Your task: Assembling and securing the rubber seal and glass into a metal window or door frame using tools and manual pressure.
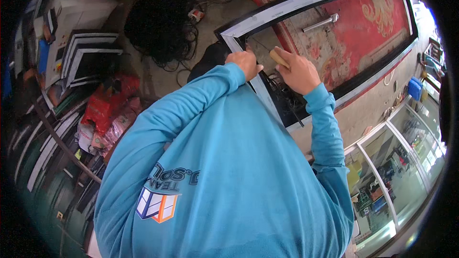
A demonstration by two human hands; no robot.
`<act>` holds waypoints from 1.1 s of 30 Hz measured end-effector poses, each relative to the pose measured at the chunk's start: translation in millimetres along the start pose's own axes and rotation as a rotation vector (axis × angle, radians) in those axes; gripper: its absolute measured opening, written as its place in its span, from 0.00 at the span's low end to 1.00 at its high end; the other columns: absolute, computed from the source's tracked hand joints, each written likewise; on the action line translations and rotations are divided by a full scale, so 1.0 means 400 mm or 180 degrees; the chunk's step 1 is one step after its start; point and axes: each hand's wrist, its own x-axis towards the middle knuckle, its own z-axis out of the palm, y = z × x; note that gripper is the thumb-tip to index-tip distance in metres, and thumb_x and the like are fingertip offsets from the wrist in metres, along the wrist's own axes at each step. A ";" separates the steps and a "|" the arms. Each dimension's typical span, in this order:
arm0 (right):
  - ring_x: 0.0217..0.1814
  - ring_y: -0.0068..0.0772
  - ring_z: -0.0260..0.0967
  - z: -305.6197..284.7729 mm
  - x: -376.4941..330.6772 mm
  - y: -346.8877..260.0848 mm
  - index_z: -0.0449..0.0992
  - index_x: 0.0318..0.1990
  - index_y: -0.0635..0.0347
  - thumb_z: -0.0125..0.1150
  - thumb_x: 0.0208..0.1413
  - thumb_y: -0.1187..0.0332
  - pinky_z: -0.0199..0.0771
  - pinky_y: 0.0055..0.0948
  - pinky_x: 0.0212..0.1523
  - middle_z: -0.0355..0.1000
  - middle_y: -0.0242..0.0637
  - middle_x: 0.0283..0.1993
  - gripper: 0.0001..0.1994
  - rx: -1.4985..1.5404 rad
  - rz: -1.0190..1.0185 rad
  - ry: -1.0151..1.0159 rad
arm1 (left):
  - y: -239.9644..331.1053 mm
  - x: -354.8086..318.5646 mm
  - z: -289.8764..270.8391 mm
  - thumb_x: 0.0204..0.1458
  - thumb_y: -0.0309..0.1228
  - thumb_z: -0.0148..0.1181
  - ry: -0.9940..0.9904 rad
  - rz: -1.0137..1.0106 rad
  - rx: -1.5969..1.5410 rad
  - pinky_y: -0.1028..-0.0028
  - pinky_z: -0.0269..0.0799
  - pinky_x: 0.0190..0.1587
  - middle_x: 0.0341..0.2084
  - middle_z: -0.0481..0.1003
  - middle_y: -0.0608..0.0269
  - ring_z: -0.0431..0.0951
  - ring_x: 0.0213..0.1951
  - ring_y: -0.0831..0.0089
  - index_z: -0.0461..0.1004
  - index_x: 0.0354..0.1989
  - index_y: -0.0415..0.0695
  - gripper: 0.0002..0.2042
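Note:
A long frame (pixel 296 7) with white film and black edges lies slanting away to the right. My left hand (pixel 245 65) is closed at its near short side, close to the left corner. What its fingers pinch, if anything, is hidden. Just to the right, my right hand (pixel 303 74) grips a tool by its pale wooden handle (pixel 278 59), above the frame's opening. A thin dark line runs from the handle toward the corner; I cannot tell if it is the blade. Black strips (pixel 282 93) hang in the opening below my right hand.
A silver metal bar tool (pixel 320 23) lies on the red patterned carpet (pixel 354 33) inside the frame. Tangled black strips (pixel 160 21) heap up on the floor at the left. Frame corner pieces (pixel 88 57) and red bags (pixel 111 102) stand further left. Glass panels (pixel 387 162) are at the right.

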 end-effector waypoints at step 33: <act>0.42 0.51 0.80 -0.018 0.200 -0.159 0.84 0.38 0.56 0.60 0.51 0.63 0.79 0.48 0.45 0.80 0.47 0.36 0.12 -0.1970 -0.0624 -0.0461 | -0.008 0.036 0.005 0.60 0.52 0.57 -0.0390 0.0149 -0.0043 0.55 0.78 0.50 0.47 0.80 0.41 0.81 0.49 0.51 0.54 0.66 0.17 0.44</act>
